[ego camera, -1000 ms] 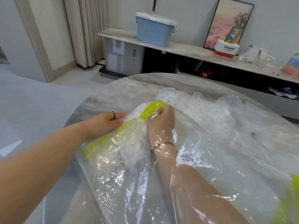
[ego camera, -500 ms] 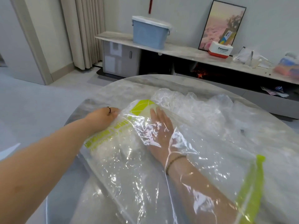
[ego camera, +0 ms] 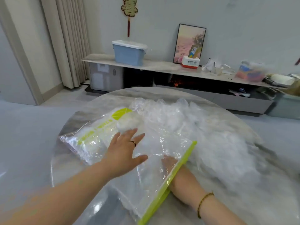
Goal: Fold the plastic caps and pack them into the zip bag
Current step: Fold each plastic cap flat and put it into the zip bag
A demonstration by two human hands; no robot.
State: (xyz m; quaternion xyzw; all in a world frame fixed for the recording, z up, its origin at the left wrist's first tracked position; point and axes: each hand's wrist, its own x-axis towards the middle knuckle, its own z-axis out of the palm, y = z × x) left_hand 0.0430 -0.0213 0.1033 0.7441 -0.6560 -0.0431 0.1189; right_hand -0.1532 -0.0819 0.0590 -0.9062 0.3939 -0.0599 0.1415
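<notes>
A large clear zip bag (ego camera: 100, 143) with a lime-green zip strip (ego camera: 172, 181) lies flat on the round table (ego camera: 116, 96). Folded plastic caps (ego camera: 128, 124) show as a white wad inside its far end. My left hand (ego camera: 125, 153) rests flat on top of the bag, fingers spread, holding nothing. My right hand (ego camera: 180, 177) is at the bag's mouth, with its fingers inside under the film and the wrist outside. A heap of loose clear plastic caps (ego camera: 203, 127) covers the table to the right of the bag.
The table's rim curves close on the left and far side, with grey floor beyond. A low wall shelf (ego camera: 162, 65) behind carries a blue lidded box (ego camera: 128, 52), a framed picture and clutter. A curtain (ego camera: 68, 39) hangs at back left.
My right arm has drawn back out of the bag until only the fingers are inside. My left hand moved from the bag's far-left edge onto its top. The camera tilted up.
</notes>
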